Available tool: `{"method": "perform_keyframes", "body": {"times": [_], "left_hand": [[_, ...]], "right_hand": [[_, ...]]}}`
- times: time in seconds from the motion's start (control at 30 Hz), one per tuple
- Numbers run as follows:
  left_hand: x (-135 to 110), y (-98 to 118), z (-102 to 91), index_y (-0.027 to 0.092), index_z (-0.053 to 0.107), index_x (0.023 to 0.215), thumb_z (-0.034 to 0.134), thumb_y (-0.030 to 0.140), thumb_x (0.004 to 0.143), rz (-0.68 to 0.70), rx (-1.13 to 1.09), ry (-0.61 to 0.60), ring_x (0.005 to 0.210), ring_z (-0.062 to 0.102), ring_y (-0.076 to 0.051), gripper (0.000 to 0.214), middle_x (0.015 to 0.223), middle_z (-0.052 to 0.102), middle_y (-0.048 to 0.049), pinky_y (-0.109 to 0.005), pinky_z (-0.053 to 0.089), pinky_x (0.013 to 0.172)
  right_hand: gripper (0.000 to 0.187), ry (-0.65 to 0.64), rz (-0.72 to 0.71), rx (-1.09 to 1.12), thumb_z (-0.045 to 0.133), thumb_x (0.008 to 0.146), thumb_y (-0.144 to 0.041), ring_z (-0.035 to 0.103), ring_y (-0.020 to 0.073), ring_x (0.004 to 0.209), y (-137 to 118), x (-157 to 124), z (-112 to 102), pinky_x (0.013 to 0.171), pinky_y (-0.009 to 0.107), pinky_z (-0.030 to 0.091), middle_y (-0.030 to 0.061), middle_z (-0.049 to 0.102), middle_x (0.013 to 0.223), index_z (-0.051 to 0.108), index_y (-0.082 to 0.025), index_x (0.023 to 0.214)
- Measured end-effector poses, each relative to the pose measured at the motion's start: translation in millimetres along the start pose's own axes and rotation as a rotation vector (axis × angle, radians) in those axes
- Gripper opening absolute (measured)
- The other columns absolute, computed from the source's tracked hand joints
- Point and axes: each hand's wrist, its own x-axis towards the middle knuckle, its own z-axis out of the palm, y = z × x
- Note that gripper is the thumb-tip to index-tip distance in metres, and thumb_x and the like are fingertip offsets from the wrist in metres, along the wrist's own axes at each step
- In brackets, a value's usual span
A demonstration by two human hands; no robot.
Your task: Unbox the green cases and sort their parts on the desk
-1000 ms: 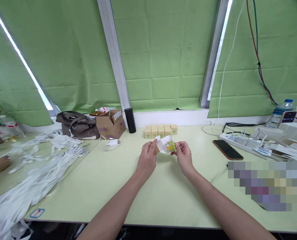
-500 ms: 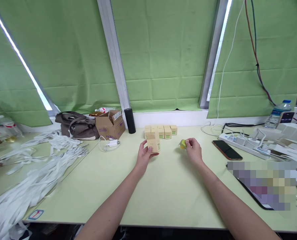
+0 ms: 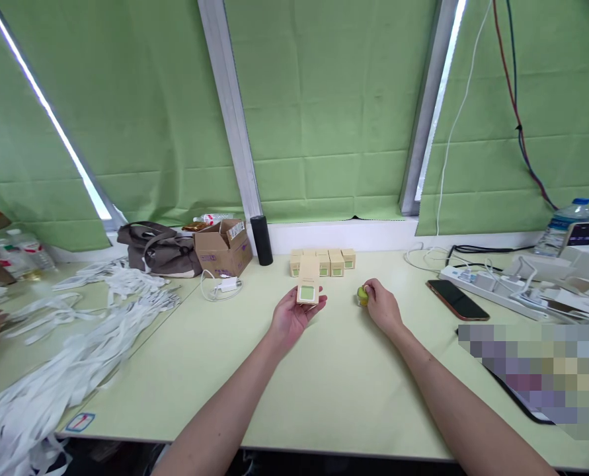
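OK, head view: L hand [image 3: 290,318] cradles a box [image 3: 308,274] in front of the box row [image 3: 336,263] on the tabletop [image 3: 318,390], R hand [image 3: 384,307] pinches a green item [image 3: 362,296] to its right, & the box cld prob slip if L hand tips, b/c hold looks loose.

We look forward and down from the head. Green blinds [image 3: 324,112] span our upper frame, the table [image 3: 324,390] our lower.

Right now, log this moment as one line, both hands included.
left hand: holds tan box, green label showing | right hand: holds small green item | behind: grouped small boxes | right side: dark phone
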Motion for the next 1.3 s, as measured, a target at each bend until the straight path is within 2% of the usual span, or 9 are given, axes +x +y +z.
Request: {"method": "perform_keyframes", "body": {"times": [0.13, 0.27, 0.4, 0.5, 0.63, 0.77, 0.87, 1.03, 1.3], "left_hand": [[-1.9, -0.5, 1.7, 0.01, 0.065, 0.121, 0.062, 0.024, 0.095, -0.008, -0.013, -0.012, 0.114, 0.075, -0.034, 0.03, 0.125, 0.075, -0.02, -0.056, 0.047, 0.118], [-4.4, -0.9, 5.0, 0.009, 0.065, 0.122, 0.063, 0.027, 0.097, -0.009, -0.017, -0.027, 0.114, 0.075, -0.035, 0.031, 0.124, 0.075, -0.021, -0.056, 0.047, 0.118], [-4.8, -5.2, 6.0, 0.011, 0.066, 0.123, 0.068, 0.026, 0.095, -0.014, -0.008, -0.041, 0.11, 0.076, -0.034, 0.032, 0.124, 0.075, -0.0193, -0.057, 0.05, 0.114], [-4.5, -10.3, 5.0, 0.013, 0.068, 0.121, 0.069, 0.025, 0.094, -0.004, 0.007, -0.033, 0.107, 0.075, -0.028, 0.029, 0.121, 0.076, -0.0158, -0.053, 0.054, 0.11], [-5.2, -14.4, 4.3, 0.015, 0.069, 0.115, 0.071, 0.032, 0.094, -0.02, 0.058, -0.054, 0.103, 0.074, -0.026, 0.028, 0.116, 0.076, -0.0137, -0.052, 0.059, 0.102], [-6.3, -11.8, 3.7, 0.018, 0.063, 0.127, 0.071, 0.04, 0.093, -0.012, 0.204, -0.025, 0.095, 0.076, -0.027, 0.041, 0.119, 0.075, -0.0132, -0.049, 0.064, 0.087], [-6.8, -8.4, 2.2, 0.022, 0.059, 0.136, 0.071, 0.034, 0.087, 0.044, 0.305, -0.022, 0.098, 0.075, -0.028, 0.052, 0.129, 0.07, -0.0131, -0.044, 0.065, 0.078], [-7.8, -11.9, 2.7, 0.027, 0.047, 0.15, 0.073, 0.023, 0.076, 0.084, 0.413, -0.112, 0.118, 0.066, -0.031, 0.078, 0.142, 0.061, -0.0127, -0.04, 0.065, 0.08], [-9.5, -17.8, 7.1, 0.025, 0.049, 0.15, 0.077, 0.033, 0.082, 0.164, 0.486, -0.132, 0.12, 0.062, -0.032, 0.074, 0.143, 0.057, -0.0158, -0.034, 0.064, 0.072]], "right_hand": [[0.031, 0.037, -0.051, -0.034, 0.04, 0.1, -0.036, 0.065, 0.0273, 0.09, -11.5, -1.4, -4.3, 0.081, 0.039, 0.045, 0.0076, 0.074, 0.094, 0.067, -0.025, 0.11], [0.033, 0.16, -0.234, 0.107, 0.045, 0.1, -0.041, 0.061, 0.0313, 0.116, -45.6, -15.5, -6.8, 0.101, 0.048, 0.044, 0.0126, 0.073, 0.12, 0.068, -0.023, 0.115], [0.039, -0.044, -0.157, 0.466, 0.058, 0.096, -0.056, 0.067, 0.0291, 0.103, -84.0, -41.4, 4.7, 0.089, 0.043, 0.049, 0.0116, 0.076, 0.115, 0.072, -0.023, 0.112], [0.052, -0.254, -0.05, 0.707, 0.065, 0.089, -0.066, 0.068, 0.0295, 0.103, -97.4, -54.7, 16.1, 0.087, 0.042, 0.051, 0.0115, 0.077, 0.116, 0.073, -0.023, 0.117], [0.055, -0.377, 0.038, 0.861, 0.073, 0.083, -0.069, 0.068, 0.0275, 0.099, -94.4, -57.1, 22.2, 0.085, 0.039, 0.052, 0.0089, 0.079, 0.106, 0.076, -0.023, 0.113], [0.054, -0.382, 0.132, 0.968, 0.082, 0.076, -0.065, 0.068, 0.0249, 0.095, -85.3, -52.4, 24.2, 0.081, 0.036, 0.052, 0.0092, 0.078, 0.11, 0.077, -0.022, 0.109], [0.056, -0.336, 0.186, 1.004, 0.085, 0.072, -0.064, 0.068, 0.0239, 0.094, -81.3, -49.8, 27.0, 0.076, 0.034, 0.053, 0.0098, 0.077, 0.113, 0.077, -0.021, 0.106], [0.057, -0.329, 0.234, 1.059, 0.086, 0.07, -0.066, 0.068, 0.0239, 0.093, -81.0, -49.3, 28.3, 0.071, 0.032, 0.054, 0.0094, 0.077, 0.106, 0.076, -0.021, 0.102], [0.052, -0.355, 0.245, 1.058, 0.086, 0.073, -0.063, 0.068, 0.0233, 0.092, -85.2, -52.4, 25.8, 0.065, 0.03, 0.055, 0.0087, 0.076, 0.103, 0.075, -0.021, 0.103]]}}
